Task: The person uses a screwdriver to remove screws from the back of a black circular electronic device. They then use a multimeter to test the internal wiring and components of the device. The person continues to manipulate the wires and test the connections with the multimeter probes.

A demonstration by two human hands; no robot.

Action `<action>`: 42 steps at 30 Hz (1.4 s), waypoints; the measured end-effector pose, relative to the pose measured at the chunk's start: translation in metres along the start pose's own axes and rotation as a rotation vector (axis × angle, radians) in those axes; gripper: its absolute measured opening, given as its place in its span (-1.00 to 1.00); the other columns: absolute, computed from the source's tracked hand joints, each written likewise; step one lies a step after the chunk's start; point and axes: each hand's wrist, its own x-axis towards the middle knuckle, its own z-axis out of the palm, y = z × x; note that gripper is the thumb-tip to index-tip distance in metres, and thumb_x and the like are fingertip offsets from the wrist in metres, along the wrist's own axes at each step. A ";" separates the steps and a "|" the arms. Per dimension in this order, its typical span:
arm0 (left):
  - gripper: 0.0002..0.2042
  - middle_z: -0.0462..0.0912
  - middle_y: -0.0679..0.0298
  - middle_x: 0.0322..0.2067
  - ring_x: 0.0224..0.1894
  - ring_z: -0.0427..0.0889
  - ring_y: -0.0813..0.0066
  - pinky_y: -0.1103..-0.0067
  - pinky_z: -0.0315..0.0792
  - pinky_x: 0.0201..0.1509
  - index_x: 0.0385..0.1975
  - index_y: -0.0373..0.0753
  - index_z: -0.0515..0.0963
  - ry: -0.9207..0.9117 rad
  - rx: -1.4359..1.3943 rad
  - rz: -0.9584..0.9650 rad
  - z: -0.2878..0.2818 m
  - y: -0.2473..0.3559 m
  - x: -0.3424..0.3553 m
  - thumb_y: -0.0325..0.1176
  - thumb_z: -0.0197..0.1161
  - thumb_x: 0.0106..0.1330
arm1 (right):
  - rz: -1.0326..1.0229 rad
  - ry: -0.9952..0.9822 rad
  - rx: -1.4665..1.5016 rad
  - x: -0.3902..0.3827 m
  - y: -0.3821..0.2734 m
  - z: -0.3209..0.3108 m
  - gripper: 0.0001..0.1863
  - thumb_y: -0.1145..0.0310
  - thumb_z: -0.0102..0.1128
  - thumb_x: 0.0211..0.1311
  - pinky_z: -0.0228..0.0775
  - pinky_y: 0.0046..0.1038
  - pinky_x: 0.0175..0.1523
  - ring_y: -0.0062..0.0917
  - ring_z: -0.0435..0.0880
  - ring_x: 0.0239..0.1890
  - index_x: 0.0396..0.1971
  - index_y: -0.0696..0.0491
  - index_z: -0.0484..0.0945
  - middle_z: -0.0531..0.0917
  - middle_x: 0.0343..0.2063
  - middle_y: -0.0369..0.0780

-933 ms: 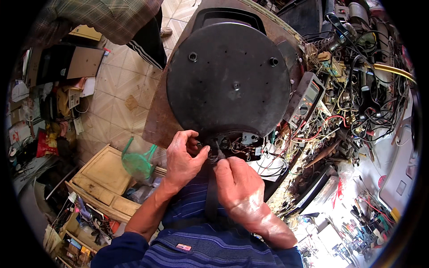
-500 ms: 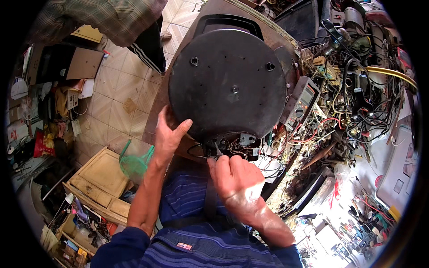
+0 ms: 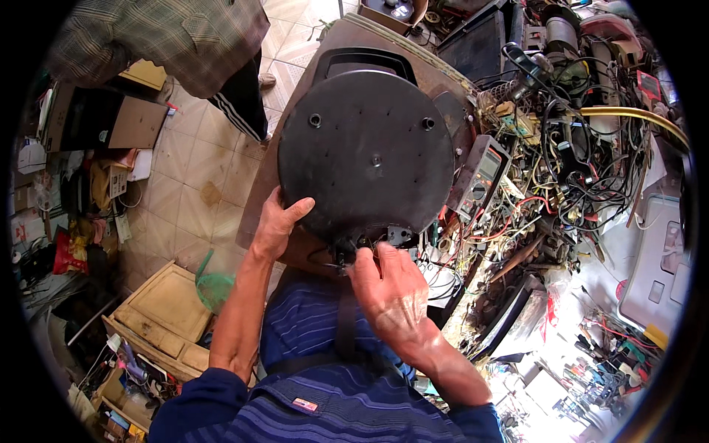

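A round black appliance (image 3: 369, 159), with a loop handle (image 3: 365, 57) at its far end, lies underside up on the bench in front of me. At its near end an uncovered compartment (image 3: 399, 235) shows wires and small parts. My left hand (image 3: 277, 224) grips the appliance's near left side, thumb resting over the rim and fingers around the edge. Bent over the compartment, my right hand (image 3: 390, 288) has its thumb and fingertips together among the wires. Whatever is between those fingertips is hidden.
Right of the appliance rests a multimeter (image 3: 484, 173), beside a dense heap of cables and tools (image 3: 561, 162). A wooden cabinet (image 3: 162, 303) and a green plastic stool (image 3: 214, 284) are at lower left. Another person in a plaid jacket (image 3: 185, 37) stands at far left.
My right hand has turned from a tight fist, pinching a thin grey thing, to looser fingers reaching farther into the compartment. My left hand keeps its hold. The whole view has shifted slightly.
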 end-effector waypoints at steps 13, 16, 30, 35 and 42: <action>-0.31 0.61 0.13 0.14 0.15 0.60 0.39 0.46 0.47 0.33 0.30 -0.48 0.37 -0.034 -0.023 0.050 -0.001 -0.004 0.000 -0.29 0.54 0.27 | -0.025 -0.005 -0.020 0.008 -0.007 -0.001 -0.82 0.44 0.32 0.13 0.45 -0.33 -0.39 -0.35 0.56 -0.50 -0.47 0.05 0.44 0.41 -0.56 -0.21; -0.34 0.61 0.14 0.15 0.14 0.60 0.41 0.47 0.47 0.32 0.29 -0.47 0.38 -0.026 0.004 0.064 -0.001 -0.003 0.000 -0.30 0.53 0.28 | -0.078 -0.020 -0.065 0.005 -0.009 -0.002 -0.84 0.49 0.28 0.04 0.46 -0.36 -0.38 -0.38 0.56 -0.50 -0.48 0.05 0.43 0.41 -0.57 -0.22; -0.58 0.63 0.37 0.01 -0.05 0.60 0.61 0.62 0.48 -0.03 0.23 -0.26 0.52 -0.063 0.072 0.068 0.008 -0.002 -0.002 -0.37 0.29 0.38 | 0.038 -0.024 0.042 -0.006 -0.006 0.005 -0.87 0.48 0.22 0.10 0.54 -0.40 -0.42 -0.42 0.63 -0.49 -0.34 0.12 0.50 0.50 -0.51 -0.21; -0.57 0.63 0.33 0.04 -0.01 0.64 0.51 0.56 0.54 -0.01 0.26 -0.27 0.47 -0.067 -0.015 0.050 0.011 -0.017 0.004 -0.36 0.29 0.42 | 0.209 0.033 0.065 -0.015 -0.010 0.017 -0.90 0.47 0.20 0.14 0.57 -0.37 -0.44 -0.40 0.69 -0.49 -0.34 0.11 0.50 0.55 -0.50 -0.19; -0.50 0.62 0.21 0.08 0.00 0.64 0.35 0.37 0.59 0.08 0.26 -0.29 0.45 -0.128 0.059 0.078 -0.007 -0.021 -0.002 -0.09 0.29 0.49 | 0.125 0.123 0.024 -0.013 -0.018 0.017 -0.81 0.38 0.21 0.16 0.50 -0.50 -0.45 -0.50 0.66 -0.47 -0.26 0.15 0.53 0.57 -0.51 -0.24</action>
